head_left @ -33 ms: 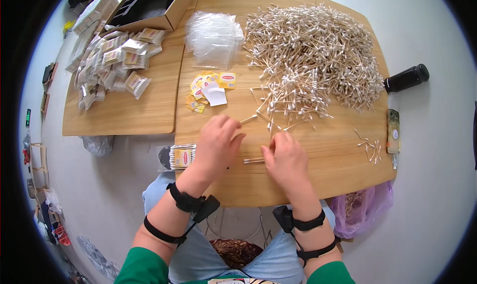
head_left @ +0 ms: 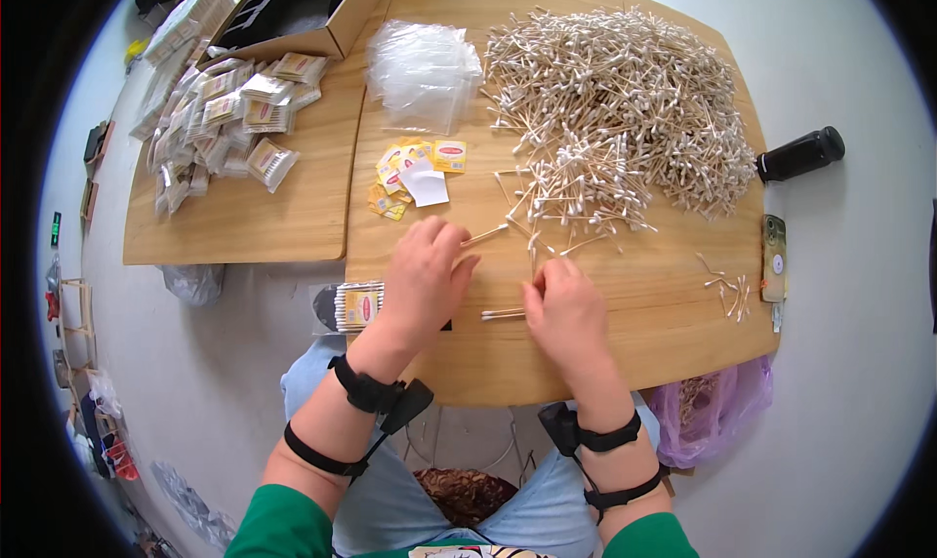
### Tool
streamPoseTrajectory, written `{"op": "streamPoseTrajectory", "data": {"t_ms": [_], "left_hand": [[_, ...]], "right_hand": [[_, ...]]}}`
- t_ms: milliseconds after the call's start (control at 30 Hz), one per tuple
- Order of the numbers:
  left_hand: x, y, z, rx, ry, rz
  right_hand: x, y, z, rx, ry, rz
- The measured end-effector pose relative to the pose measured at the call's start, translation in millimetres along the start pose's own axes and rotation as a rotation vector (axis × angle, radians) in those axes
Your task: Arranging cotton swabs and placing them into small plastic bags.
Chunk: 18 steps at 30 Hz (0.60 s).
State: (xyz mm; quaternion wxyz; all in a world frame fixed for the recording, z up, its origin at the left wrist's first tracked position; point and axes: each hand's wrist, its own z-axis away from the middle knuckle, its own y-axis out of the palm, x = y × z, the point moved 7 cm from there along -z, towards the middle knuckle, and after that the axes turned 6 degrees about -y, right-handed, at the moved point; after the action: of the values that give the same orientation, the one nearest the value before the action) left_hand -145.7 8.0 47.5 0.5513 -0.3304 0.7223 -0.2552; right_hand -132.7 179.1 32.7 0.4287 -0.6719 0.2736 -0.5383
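Note:
My left hand (head_left: 422,277) is over the table's near middle with its fingers curled. A cotton swab (head_left: 488,235) sticks out from its fingertips to the right. Beside its wrist lies a clear packet (head_left: 359,306) of cotton swabs with a yellow label, partly covered by the hand. My right hand (head_left: 566,309) is closed, thumb against the bent fingers. Cotton swabs (head_left: 501,314) jut from it to the left; their other ends are hidden. Loose swabs from the front of a large swab heap (head_left: 615,119) reach close to its fingertips.
Clear bags (head_left: 422,75) and yellow cards (head_left: 405,173) lie beyond my left hand. Filled packets (head_left: 224,119) pile up by an open box (head_left: 303,41) at the far left. On the right are stray swabs (head_left: 730,295), a phone (head_left: 773,258) and a black bottle (head_left: 800,154).

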Motion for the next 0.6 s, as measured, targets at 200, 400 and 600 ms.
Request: {"op": "streamPoseTrajectory", "data": {"t_ms": [200, 400, 600], "left_hand": [[14.4, 8.2, -1.1, 0.052, -0.016, -0.050], [16.7, 14.1, -1.2, 0.070, 0.010, -0.052], [3.7, 11.2, -0.9, 0.070, 0.023, 0.020]], "right_hand": [[-24.3, -14.8, -2.3, -0.081, 0.062, -0.099], [-154.0, -99.4, 29.2, -0.349, 0.434, 0.041], [-217.1, -145.4, 83.3, -0.491, 0.638, 0.481]]}}
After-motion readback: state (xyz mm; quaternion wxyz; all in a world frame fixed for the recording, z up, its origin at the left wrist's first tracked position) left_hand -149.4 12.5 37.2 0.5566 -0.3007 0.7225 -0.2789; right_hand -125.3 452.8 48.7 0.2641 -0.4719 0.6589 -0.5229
